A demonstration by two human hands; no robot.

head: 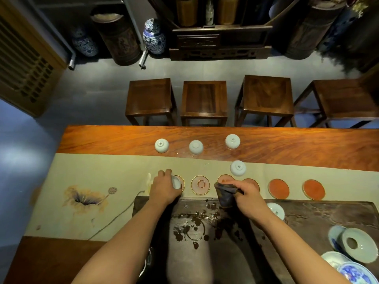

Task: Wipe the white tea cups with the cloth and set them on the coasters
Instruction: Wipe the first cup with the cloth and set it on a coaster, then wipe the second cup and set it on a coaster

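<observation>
On the wooden bench (287, 148) our left hand (164, 187) grips a white tea cup (176, 182) right over the leftmost coaster (182, 182), while our right hand (246, 194) clutches the cloth (225, 194) further right.

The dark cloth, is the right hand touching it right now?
Touching. The head view shows the right hand with its fingers curled round the dark cloth, gripping it above the tea tray.
</observation>
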